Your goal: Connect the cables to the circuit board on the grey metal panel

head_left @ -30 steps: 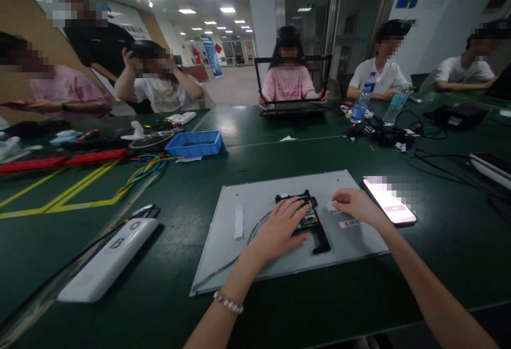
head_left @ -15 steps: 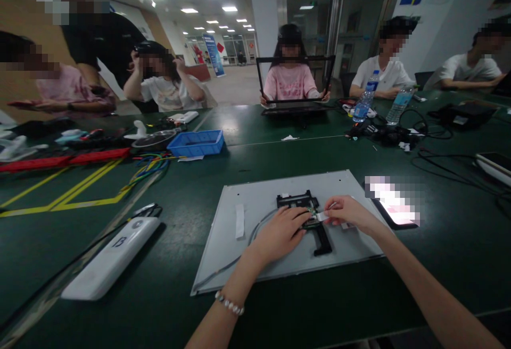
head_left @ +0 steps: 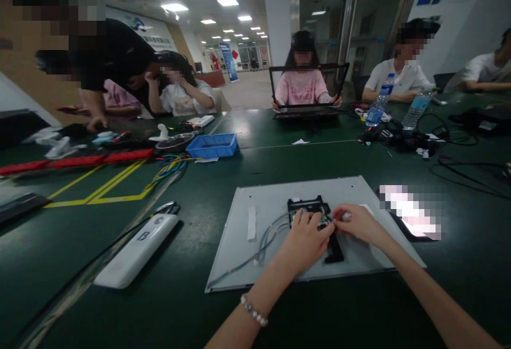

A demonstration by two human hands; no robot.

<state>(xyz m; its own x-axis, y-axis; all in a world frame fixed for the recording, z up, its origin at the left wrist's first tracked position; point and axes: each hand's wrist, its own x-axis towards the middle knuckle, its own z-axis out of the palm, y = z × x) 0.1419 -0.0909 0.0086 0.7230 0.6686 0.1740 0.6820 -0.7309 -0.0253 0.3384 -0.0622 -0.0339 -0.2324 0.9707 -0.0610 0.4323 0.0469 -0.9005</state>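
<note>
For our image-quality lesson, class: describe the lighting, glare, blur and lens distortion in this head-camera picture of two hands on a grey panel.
Head view: ceiling lights give even light, soft shadows; glare on the green table; phone screen bright and pixelated; left hand and right hand on the grey panel sharp; wide lens bends the edges.

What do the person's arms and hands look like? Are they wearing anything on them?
Both arms are bare, with no sleeves in view and no gloves. The left hand has a bracelet of small, pale, pearl-like beads around its wrist. The right hand has nothing on its wrist.
</note>
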